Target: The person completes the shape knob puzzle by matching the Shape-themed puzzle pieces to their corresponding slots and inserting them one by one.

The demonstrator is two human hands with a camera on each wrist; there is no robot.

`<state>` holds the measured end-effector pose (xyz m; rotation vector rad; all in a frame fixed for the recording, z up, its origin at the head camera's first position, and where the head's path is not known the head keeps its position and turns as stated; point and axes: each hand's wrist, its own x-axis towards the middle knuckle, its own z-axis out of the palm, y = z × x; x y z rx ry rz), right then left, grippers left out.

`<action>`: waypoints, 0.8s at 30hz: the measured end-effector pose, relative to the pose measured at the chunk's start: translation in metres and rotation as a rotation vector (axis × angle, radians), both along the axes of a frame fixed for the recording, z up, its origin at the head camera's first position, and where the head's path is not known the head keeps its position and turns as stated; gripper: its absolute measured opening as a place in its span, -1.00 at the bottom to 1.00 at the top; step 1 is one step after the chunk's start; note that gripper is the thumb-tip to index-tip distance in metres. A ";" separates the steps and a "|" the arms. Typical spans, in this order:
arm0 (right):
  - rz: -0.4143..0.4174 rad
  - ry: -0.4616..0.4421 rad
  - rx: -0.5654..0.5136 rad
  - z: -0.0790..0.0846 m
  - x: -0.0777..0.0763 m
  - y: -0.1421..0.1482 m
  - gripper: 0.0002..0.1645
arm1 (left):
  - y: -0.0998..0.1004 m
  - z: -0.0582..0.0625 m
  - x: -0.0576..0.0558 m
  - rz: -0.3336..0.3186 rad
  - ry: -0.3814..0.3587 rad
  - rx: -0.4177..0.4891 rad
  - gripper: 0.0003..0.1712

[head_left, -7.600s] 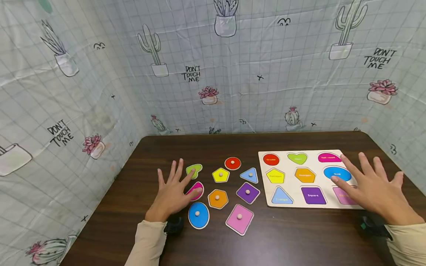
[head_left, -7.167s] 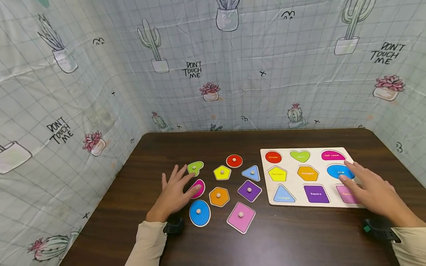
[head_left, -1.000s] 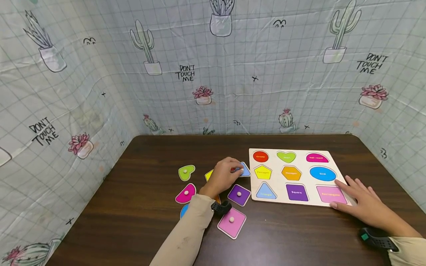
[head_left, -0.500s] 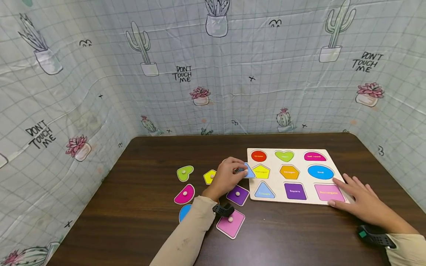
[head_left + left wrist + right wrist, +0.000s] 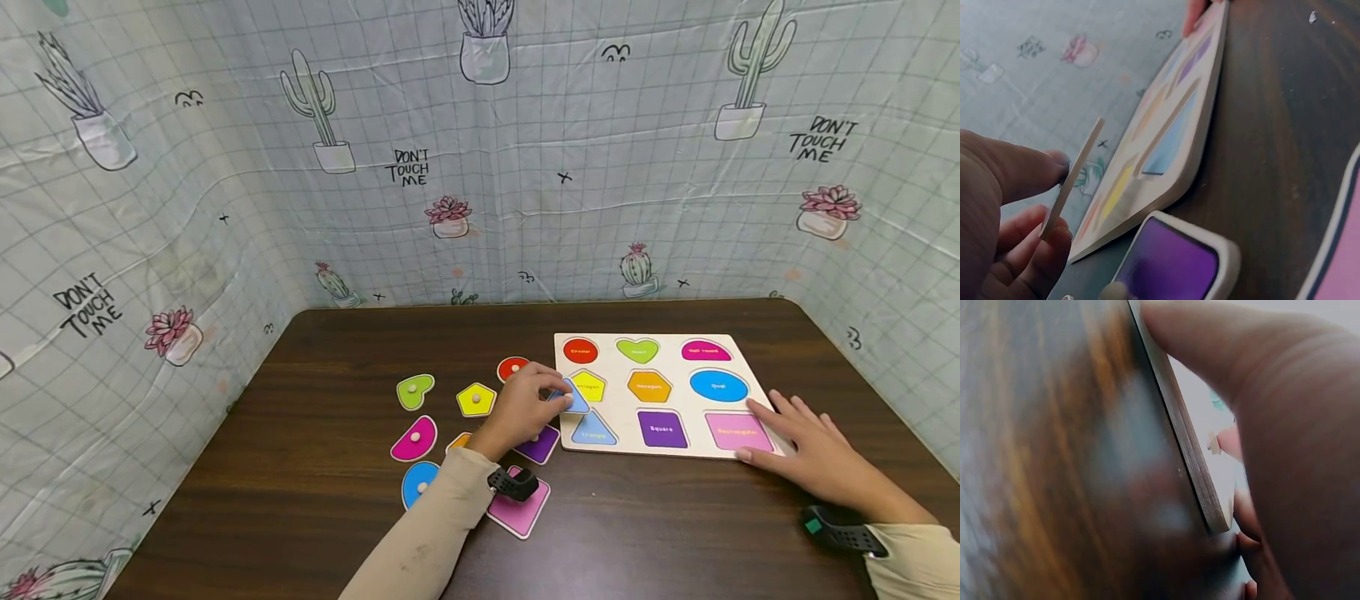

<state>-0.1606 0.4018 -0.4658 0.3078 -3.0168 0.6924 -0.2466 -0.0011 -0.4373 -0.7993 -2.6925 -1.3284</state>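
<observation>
Tabletop (image 5: 637,533) carries the board (image 5: 607,351); all nine slots (image 5: 717,385) look unfilled, so progress seems near zero. Right hand (image 5: 825,462), fingers extended, rests at its near right corner. Left hand (image 5: 517,412) pinches one piece; eight loose pieces (image 5: 476,400) lie left, unplaced. Held: blue triangle (image 5: 576,404), raised over the board's left edge.

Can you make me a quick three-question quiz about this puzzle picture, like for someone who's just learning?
1. Which of the person's hands pinches the light-blue wooden triangle piece?
2. True or false: the lime-green wooden heart piece lies on the dark brown wood-grain table.
3. Fill in the label: on the pale wooden board, the pink shape nearest the right hand says "____".

Key:
1. The left hand.
2. True.
3. Rectangular.
</observation>
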 end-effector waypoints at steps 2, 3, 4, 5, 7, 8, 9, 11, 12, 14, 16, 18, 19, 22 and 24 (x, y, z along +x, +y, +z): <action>-0.001 0.003 0.003 0.000 -0.001 0.000 0.01 | 0.002 0.000 0.001 0.001 -0.002 -0.011 -0.82; -0.002 0.004 0.005 0.001 -0.001 0.000 0.01 | 0.003 -0.001 0.002 -0.001 0.001 -0.014 -0.82; -0.003 0.004 0.008 0.001 -0.002 0.000 0.01 | 0.004 -0.001 0.002 -0.005 0.005 -0.014 -0.82; -0.004 0.004 0.009 0.001 -0.002 0.000 0.01 | 0.005 -0.001 0.003 -0.009 0.009 -0.016 -0.83; -0.005 0.004 0.010 0.001 -0.002 0.000 0.00 | 0.007 -0.001 0.004 -0.018 0.023 -0.024 -0.83; -0.004 0.004 0.009 0.000 -0.002 0.000 0.00 | 0.009 -0.002 0.004 -0.021 0.035 -0.029 -0.84; -0.004 0.005 0.008 0.000 -0.002 0.000 0.00 | 0.010 -0.002 0.005 -0.023 0.043 -0.032 -0.84; -0.005 0.008 0.006 -0.001 -0.002 0.000 -0.01 | 0.013 -0.001 0.006 -0.024 0.058 -0.040 -0.85; -0.005 0.012 0.005 -0.001 -0.002 0.000 -0.02 | 0.015 -0.001 0.007 -0.022 0.063 -0.046 -0.85; -0.006 0.013 0.004 -0.002 -0.001 0.000 -0.02 | 0.017 -0.001 0.010 -0.014 0.068 -0.057 -0.85; -0.007 0.013 0.004 -0.002 -0.001 -0.001 -0.01 | 0.020 -0.001 0.012 -0.003 0.067 -0.070 -0.86; -0.009 0.010 0.007 -0.002 -0.001 -0.001 -0.01 | 0.021 -0.002 0.013 0.010 0.073 -0.088 -0.87; -0.010 0.006 0.008 -0.002 -0.001 -0.002 -0.01 | 0.022 -0.003 0.013 0.015 0.080 -0.097 -0.87; -0.011 0.001 0.010 -0.002 -0.002 -0.002 -0.01 | 0.024 -0.005 0.013 0.020 0.111 -0.122 -0.88; -0.010 0.000 0.009 -0.001 -0.002 -0.002 -0.01 | 0.025 -0.006 0.013 0.016 0.128 -0.136 -0.88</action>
